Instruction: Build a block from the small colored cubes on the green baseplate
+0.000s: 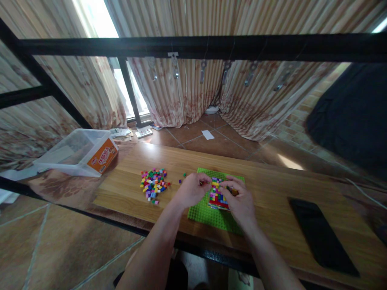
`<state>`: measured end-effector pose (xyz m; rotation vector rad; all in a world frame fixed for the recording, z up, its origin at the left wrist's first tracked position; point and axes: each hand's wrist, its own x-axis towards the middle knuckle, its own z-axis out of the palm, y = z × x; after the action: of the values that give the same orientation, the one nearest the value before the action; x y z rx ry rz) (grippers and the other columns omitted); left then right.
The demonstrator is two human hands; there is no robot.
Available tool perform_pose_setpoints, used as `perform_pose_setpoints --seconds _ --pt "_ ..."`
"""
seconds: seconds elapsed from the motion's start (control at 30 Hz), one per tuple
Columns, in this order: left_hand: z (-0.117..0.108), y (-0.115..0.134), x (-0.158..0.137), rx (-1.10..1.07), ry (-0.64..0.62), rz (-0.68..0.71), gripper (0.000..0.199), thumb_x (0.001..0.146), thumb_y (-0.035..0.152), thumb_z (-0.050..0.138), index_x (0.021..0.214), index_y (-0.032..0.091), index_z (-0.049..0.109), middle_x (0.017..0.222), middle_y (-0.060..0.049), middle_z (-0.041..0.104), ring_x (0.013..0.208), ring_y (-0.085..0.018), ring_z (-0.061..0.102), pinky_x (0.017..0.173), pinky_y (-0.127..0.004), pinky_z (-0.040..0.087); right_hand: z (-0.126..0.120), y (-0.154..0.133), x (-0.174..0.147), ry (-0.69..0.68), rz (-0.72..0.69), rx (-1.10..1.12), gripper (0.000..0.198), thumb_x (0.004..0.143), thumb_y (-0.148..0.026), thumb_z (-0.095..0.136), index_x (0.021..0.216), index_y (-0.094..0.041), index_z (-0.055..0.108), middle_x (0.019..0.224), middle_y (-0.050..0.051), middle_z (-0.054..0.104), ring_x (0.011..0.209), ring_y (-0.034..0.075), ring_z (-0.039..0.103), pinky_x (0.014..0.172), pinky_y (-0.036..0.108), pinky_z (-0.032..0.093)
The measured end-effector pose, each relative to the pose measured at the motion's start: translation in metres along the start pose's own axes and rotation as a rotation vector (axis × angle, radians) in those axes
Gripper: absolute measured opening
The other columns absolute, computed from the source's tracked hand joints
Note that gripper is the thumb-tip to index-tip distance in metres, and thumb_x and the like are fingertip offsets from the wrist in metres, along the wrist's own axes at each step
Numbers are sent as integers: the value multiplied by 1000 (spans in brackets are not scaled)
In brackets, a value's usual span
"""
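A green studded baseplate [202, 217] lies on the wooden tabletop in front of me. On it sits a block of many-coloured toy bricks [216, 195], with reds along its near edge and yellow near its far side. My left hand [193, 190] reaches over the baseplate's left part, fingers closed at the bricks' far left corner. From the right, my right hand [242, 201] comes over the block, its thumb and fingers pinched close to the yellow bricks. What either hand grips, if anything, is too small and hidden to name.
A loose pile of small coloured bricks [153, 183] lies left on the table [121, 189]. A clear plastic bin [78, 155] with an orange label stands beyond the left end. To the right rests a black flat device [322, 235]. A dark metal rail [193, 46] crosses ahead, before the curtains.
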<state>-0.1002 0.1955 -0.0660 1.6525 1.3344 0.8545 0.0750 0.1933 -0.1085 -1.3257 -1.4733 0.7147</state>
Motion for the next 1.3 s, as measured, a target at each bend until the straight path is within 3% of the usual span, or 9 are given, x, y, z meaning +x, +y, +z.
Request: perform_pose_setpoints --seconds 0.5,0.67,0.77,0.93,1.1,1.3 --pt "6 -4 -2 -61 38 -23 18 75 13 61 89 14 73 73 0 69 63 -12 56 59 -22 40 9 1 1 79 38 79 8 70 -32 71 68 -25 74 98 5 63 99 24 62 92 45 48" --pt "4 -6 -2 -110 42 -26 18 75 10 59 84 14 74 75 -1 71 67 -13 60 63 -22 45 2 8 1 30 75 143 17 70 -38 76 83 -26 77 112 7 64 109 26 60 98 48 45" --pt "2 -3 -2 -129 62 -31 20 75 7 57 81 15 75 74 -1 71 68 -13 59 65 -22 46 -6 12 2 73 75 199 23 74 -39 74 92 -25 76 119 8 64 114 26 59 99 48 46" --pt "6 3 -1 -338 52 -85 16 71 6 64 83 13 72 78 -3 73 71 -13 63 69 -23 48 -17 4 3 157 28 172 20 80 -39 68 89 -22 75 107 9 69 103 24 63 90 41 50" --pt "8 10 -2 -506 31 -135 21 67 12 73 89 12 70 75 -3 72 67 -12 63 66 -23 48 -18 -14 -2 45 -40 126 18 84 -39 66 89 -24 75 90 4 71 83 19 64 79 35 51" --pt "7 19 -4 -582 -2 -106 31 64 15 78 93 11 68 73 -2 71 64 -10 61 65 -22 47 -19 -27 -8 -107 -142 125 15 86 -34 66 97 -27 74 97 3 72 92 19 64 86 36 49"
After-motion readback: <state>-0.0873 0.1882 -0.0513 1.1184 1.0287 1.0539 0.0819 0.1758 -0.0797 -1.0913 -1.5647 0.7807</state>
